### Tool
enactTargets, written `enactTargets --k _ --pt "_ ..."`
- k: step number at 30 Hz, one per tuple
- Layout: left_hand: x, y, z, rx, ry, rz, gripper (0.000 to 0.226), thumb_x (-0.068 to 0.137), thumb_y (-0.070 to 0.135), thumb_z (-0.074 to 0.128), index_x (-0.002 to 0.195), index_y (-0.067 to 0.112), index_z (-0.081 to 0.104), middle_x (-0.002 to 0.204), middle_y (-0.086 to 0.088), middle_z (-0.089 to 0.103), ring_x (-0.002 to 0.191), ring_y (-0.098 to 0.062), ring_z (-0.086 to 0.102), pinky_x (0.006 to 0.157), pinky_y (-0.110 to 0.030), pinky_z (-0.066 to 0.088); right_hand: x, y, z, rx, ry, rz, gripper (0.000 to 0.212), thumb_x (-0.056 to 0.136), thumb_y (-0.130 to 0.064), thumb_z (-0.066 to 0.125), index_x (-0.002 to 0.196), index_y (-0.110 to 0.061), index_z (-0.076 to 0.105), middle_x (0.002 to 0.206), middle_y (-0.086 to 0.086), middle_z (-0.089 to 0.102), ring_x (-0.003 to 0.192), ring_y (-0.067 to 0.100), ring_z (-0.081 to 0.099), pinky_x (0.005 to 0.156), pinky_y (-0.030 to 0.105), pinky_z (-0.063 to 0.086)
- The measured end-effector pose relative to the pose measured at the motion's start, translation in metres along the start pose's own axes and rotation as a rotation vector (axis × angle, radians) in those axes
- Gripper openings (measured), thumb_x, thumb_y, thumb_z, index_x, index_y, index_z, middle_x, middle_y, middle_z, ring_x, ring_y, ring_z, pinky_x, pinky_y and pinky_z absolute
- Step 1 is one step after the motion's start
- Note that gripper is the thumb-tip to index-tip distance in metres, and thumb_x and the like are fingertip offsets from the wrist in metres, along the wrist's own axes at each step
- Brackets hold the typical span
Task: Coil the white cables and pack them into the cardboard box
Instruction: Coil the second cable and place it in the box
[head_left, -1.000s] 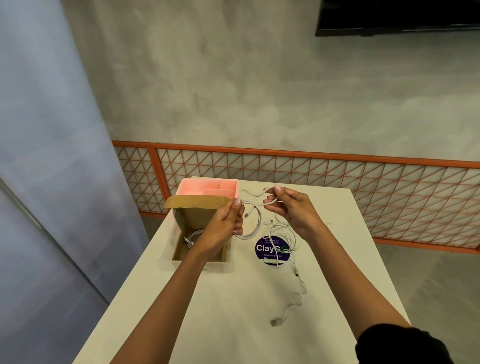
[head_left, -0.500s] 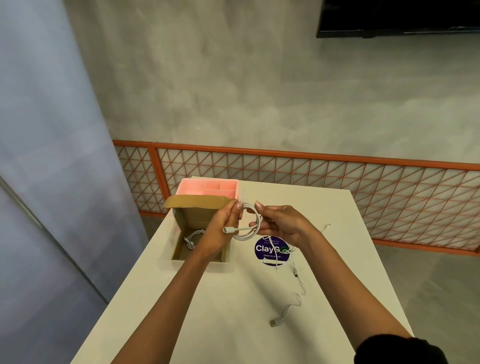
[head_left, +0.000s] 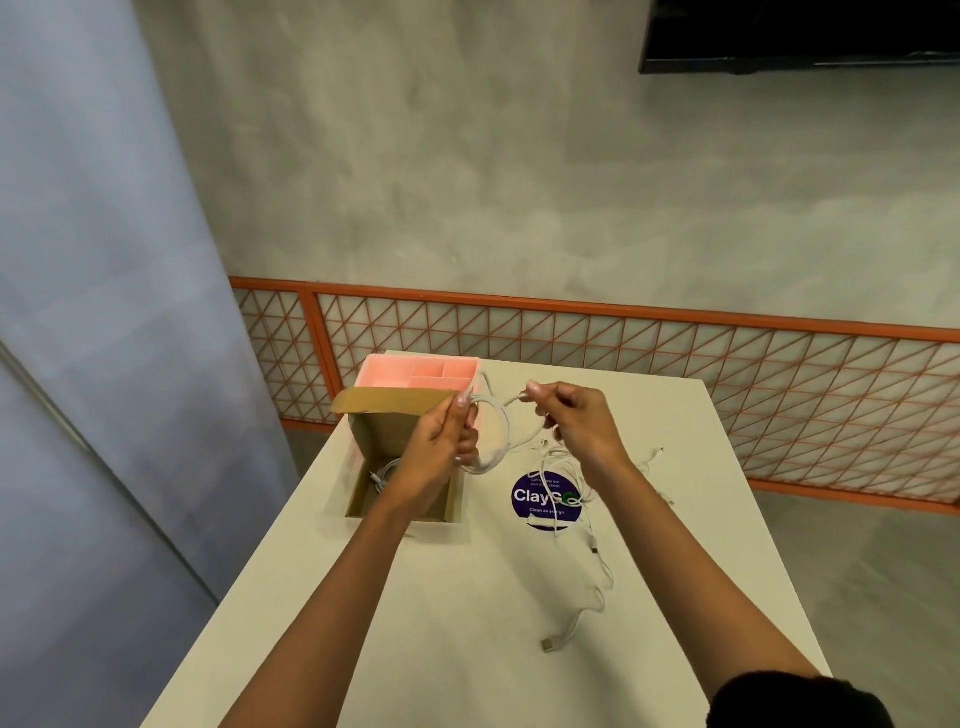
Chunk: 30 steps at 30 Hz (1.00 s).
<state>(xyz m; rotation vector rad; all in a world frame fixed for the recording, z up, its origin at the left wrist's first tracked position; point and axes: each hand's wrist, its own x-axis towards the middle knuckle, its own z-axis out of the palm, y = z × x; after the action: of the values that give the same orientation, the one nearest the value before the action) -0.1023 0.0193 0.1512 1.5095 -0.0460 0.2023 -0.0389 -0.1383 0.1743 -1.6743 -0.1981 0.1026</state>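
White cable (head_left: 505, 434): thin, glossy, wound in a round loop, held above the smooth off-white worktop (head_left: 457, 639). Left hand (head_left: 441, 447) fingers (head_left: 461, 406) are curled round the loop's top. Right hand (head_left: 582, 421) fingers (head_left: 535, 388) are pinched together on the free strand. Brown cardboard box (head_left: 395, 413), flap up, sits under the left fingers with one coiled cable (head_left: 383, 473) inside. Pink divider tray (head_left: 415, 371) lies beyond. Loose cables (head_left: 558, 638) sprawl beneath the right fingers across a round purple sticker (head_left: 535, 501). The worktop's left edge runs close to the box.
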Motion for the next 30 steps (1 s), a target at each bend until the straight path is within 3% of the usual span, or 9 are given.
enactTargets --k 4,9,12,17,20,23,25,28,30 --pt "0.001 0.002 -0.011 -0.176 -0.088 -0.063 0.030 0.092 0.036 0.041 0.075 0.011 0.044 0.055 0.010 0.030 0.046 -0.001 0.027 0.042 -0.012 0.028 0.014 -0.008 -0.017 -0.208 0.109 -0.133 0.023 0.092 -0.028 0.059 0.088 -0.007 0.069 0.068 -0.005 0.056 0.053 0.008 0.047 0.056 0.022 0.040" --pt "0.000 0.006 -0.006 -0.223 -0.162 -0.073 0.029 0.091 0.034 0.041 0.073 0.011 0.043 0.058 0.006 0.023 0.047 -0.003 0.024 0.041 -0.012 0.027 0.023 -0.010 -0.024 -0.244 0.202 -0.256 0.025 0.091 -0.029 0.060 0.085 -0.005 0.064 0.078 0.004 0.062 0.053 0.012 0.055 0.055 0.028 0.048" --pt "0.001 0.005 -0.003 -0.218 -0.176 -0.073 0.029 0.091 0.034 0.041 0.074 0.011 0.042 0.058 0.006 0.023 0.047 -0.003 0.023 0.042 -0.013 0.026 0.019 -0.009 -0.019 -0.138 0.205 -0.257 0.022 0.092 -0.025 0.060 0.083 -0.005 0.064 0.065 0.002 0.060 0.050 0.008 0.054 0.054 0.024 0.050" --pt "0.003 0.002 -0.003 -0.114 -0.180 -0.068 0.030 0.093 0.036 0.041 0.076 0.012 0.045 0.059 0.008 0.028 0.050 -0.003 0.024 0.045 -0.014 0.027 0.014 -0.001 -0.014 0.138 0.110 -0.079 0.017 0.093 -0.020 0.058 0.083 -0.007 0.065 0.063 -0.004 0.058 0.048 0.007 0.050 0.049 0.017 0.046" --pt "0.003 0.004 -0.001 -0.038 -0.183 -0.076 0.026 0.097 0.032 0.038 0.088 0.010 0.049 0.059 0.010 0.030 0.051 -0.003 0.026 0.046 -0.013 0.027 0.013 0.003 -0.012 0.230 -0.004 0.078 0.016 0.093 -0.017 0.059 0.082 -0.006 0.065 0.062 0.000 0.057 0.045 0.005 0.049 0.047 0.016 0.045" --pt "0.004 0.003 0.004 0.097 -0.164 -0.066 0.029 0.101 0.024 0.035 0.102 0.000 0.050 0.061 0.006 0.035 0.054 -0.003 0.029 0.047 -0.013 0.029 0.006 0.005 -0.003 0.213 -0.192 0.204 0.014 0.091 -0.016 0.060 0.086 -0.004 0.065 0.059 0.000 0.059 0.049 0.006 0.052 0.050 0.016 0.049" --pt "0.004 0.001 0.006 0.175 -0.158 -0.024 0.036 0.099 0.028 0.037 0.102 -0.006 0.048 0.069 -0.004 0.039 0.057 -0.006 0.035 0.049 -0.015 0.033 0.002 0.005 0.000 0.146 -0.272 0.229 0.013 0.090 -0.018 0.061 0.083 -0.009 0.066 0.068 0.005 0.060 0.057 0.010 0.053 0.055 0.017 0.049" --pt "0.006 -0.002 0.006 0.254 -0.118 -0.016 0.030 0.099 0.029 0.038 0.093 0.002 0.048 0.065 0.003 0.040 0.054 -0.005 0.036 0.050 -0.017 0.034 0.001 0.003 0.000 0.027 -0.310 0.256 0.015 0.090 -0.025 0.061 0.089 -0.012 0.067 0.076 0.003 0.065 0.064 0.009 0.057 0.062 0.022 0.039" --pt "0.008 -0.007 0.006 0.306 -0.068 -0.005 0.033 0.101 0.032 0.037 0.094 0.002 0.048 0.064 -0.002 0.043 0.055 -0.010 0.040 0.050 -0.026 0.039 0.001 0.004 0.000 0.080 -0.314 0.296 0.019 0.092 -0.029 0.058 0.094 -0.012 0.066 0.077 0.003 0.066 0.067 0.010 0.057 0.062 0.023 0.037"
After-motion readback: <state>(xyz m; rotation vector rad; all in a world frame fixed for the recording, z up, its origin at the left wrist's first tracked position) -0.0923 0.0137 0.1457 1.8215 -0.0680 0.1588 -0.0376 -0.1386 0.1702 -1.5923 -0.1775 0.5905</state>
